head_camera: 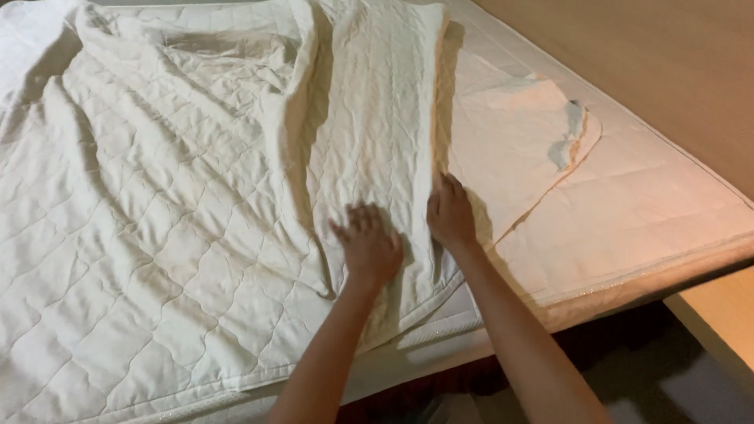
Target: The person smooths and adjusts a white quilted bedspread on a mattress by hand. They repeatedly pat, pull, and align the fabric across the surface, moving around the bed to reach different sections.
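Note:
A white quilted mattress pad (pixel 157 204) lies rumpled over a bare mattress (pixel 652 212), with one long folded strip (pixel 385 118) running away from me. My left hand (pixel 367 245) rests flat on the near end of that strip, fingers spread. My right hand (pixel 450 213) lies at the strip's right edge, fingers curled against the fold; whether it pinches the fabric I cannot tell. A thin flat cloth (pixel 510 133) with a torn, bluish corner lies on the mattress to the right of the strip.
The mattress's near edge (pixel 628 286) runs diagonally from lower left to right, with dark floor (pixel 628 353) below it. A beige wall (pixel 644 63) borders the mattress at the far right.

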